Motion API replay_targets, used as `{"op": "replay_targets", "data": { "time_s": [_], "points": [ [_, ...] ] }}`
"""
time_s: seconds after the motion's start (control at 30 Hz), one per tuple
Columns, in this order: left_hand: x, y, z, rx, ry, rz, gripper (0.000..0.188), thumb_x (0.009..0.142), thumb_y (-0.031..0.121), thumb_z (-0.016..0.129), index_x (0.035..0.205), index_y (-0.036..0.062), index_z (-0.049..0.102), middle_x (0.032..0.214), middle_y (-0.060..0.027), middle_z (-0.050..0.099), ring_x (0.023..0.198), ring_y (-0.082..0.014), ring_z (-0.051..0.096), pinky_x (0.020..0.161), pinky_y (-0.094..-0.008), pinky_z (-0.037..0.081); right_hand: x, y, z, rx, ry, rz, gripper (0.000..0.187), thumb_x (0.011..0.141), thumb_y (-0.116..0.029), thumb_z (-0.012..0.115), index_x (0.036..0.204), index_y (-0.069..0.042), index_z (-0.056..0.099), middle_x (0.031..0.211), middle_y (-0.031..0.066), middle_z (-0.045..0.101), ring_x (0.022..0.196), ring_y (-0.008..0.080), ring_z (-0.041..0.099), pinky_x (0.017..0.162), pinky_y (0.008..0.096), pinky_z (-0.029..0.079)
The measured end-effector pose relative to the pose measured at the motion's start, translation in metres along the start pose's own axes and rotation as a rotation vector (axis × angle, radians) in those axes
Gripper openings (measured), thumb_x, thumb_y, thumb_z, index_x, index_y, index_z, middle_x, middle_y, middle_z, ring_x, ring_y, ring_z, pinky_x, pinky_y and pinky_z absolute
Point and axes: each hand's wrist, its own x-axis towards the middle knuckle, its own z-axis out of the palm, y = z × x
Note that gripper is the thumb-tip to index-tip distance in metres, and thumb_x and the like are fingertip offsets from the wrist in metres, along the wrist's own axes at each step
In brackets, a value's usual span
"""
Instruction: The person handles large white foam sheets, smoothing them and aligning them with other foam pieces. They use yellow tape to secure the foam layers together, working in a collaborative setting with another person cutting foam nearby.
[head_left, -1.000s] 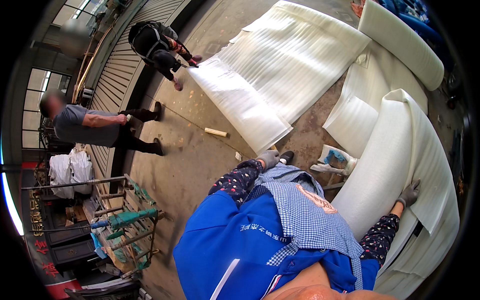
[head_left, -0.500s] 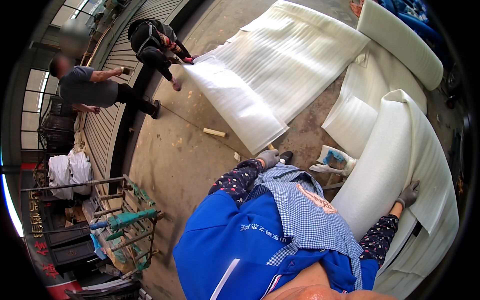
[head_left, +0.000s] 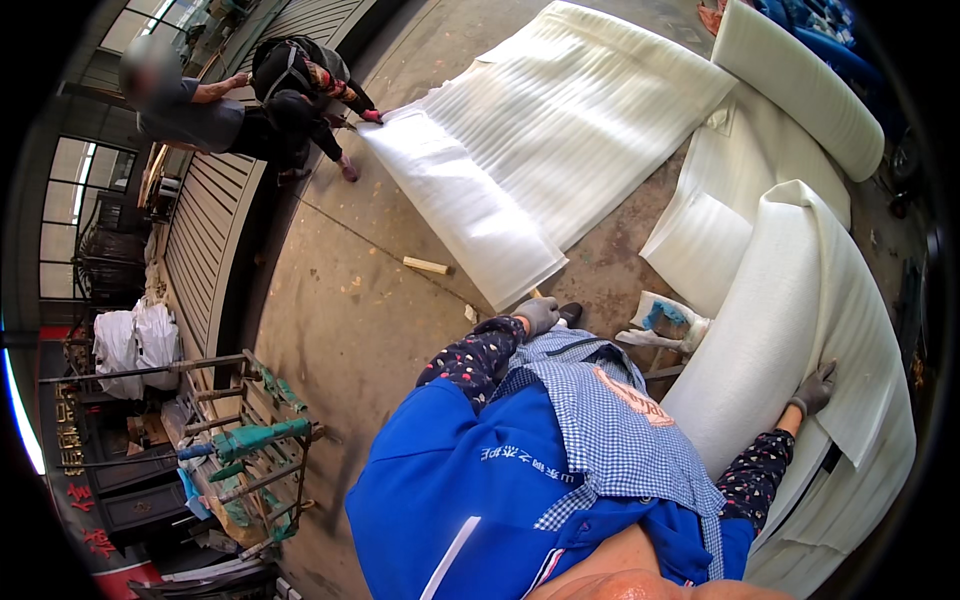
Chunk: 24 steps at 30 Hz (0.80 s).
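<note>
Currently, the grey-gloved right hand (head_left: 817, 388) rests on a large white foam roll (head_left: 740, 320) at the person's right side. Its fingers appear partly bent over the curved surface; whether they pinch a layer cannot be told. The grey-gloved left hand (head_left: 541, 315) is low in front of the body, near the closest corner of a broad, ribbed white foam sheet (head_left: 590, 130). Its fingers look curled, but how far they close is unclear. A thin tan piece (head_left: 538, 294) shows just above the knuckles; whether it is gripped cannot be confirmed.

The sheet lies spread across the grey concrete floor (head_left: 350, 300), ahead of the person, its left margin forming a smoother, brighter band. A black-clothed co-worker (head_left: 300, 85) bends at the far left corner, one pink-gloved hand (head_left: 372, 117) at the edge.

To handle the foam well, apply the right palm flat and spread the load; soft foam is likely to dent or tear under fingertip pressure. Support the roll near its loose overlapping layer to limit slippage. Keep both sheet corners level and tension even, since a one-sided pull would probably skew or crease the band.
</note>
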Motion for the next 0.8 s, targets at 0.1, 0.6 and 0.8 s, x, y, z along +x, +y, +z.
{"op": "replay_targets", "data": {
  "time_s": [0.1, 0.6, 0.8],
  "points": [
    [0.001, 0.003, 0.0, -0.007, -0.006, -0.009, 0.032, 0.088, 0.027, 0.053, 0.109, 0.0063, 0.065, 0.11, -0.0212, 0.065, 0.106, -0.0377, 0.06, 0.09, -0.0431, 0.046, 0.001, 0.004, -0.001, -0.025, 0.005, 0.001, 0.054, 0.096, -0.054, 0.047, 0.105, -0.006, 0.071, 0.098, 0.0113, 0.072, 0.09, 0.028, 0.068, 0.078, 0.0347, 0.051],
    [0.004, -0.001, 0.004, -0.04, 0.03, 0.012, 0.033, 0.087, 0.031, 0.054, 0.105, 0.0052, 0.065, 0.108, -0.0217, 0.066, 0.106, -0.0386, 0.06, 0.089, -0.0445, 0.046, 0.0, -0.003, -0.004, -0.011, -0.044, 0.026, 0.053, 0.097, -0.051, 0.046, 0.106, -0.006, 0.071, 0.099, 0.0117, 0.072, 0.091, 0.0275, 0.068, 0.079, 0.0348, 0.052],
    [0.001, 0.006, 0.0, -0.043, 0.026, -0.015, 0.033, 0.088, 0.031, 0.053, 0.106, 0.0054, 0.065, 0.107, -0.0218, 0.066, 0.106, -0.0387, 0.06, 0.089, -0.0449, 0.046, 0.0, -0.003, -0.003, -0.012, -0.017, -0.01, 0.049, 0.098, -0.047, 0.047, 0.111, -0.005, 0.069, 0.101, 0.0129, 0.071, 0.093, 0.0285, 0.068, 0.08, 0.0346, 0.051]
  ]
}}
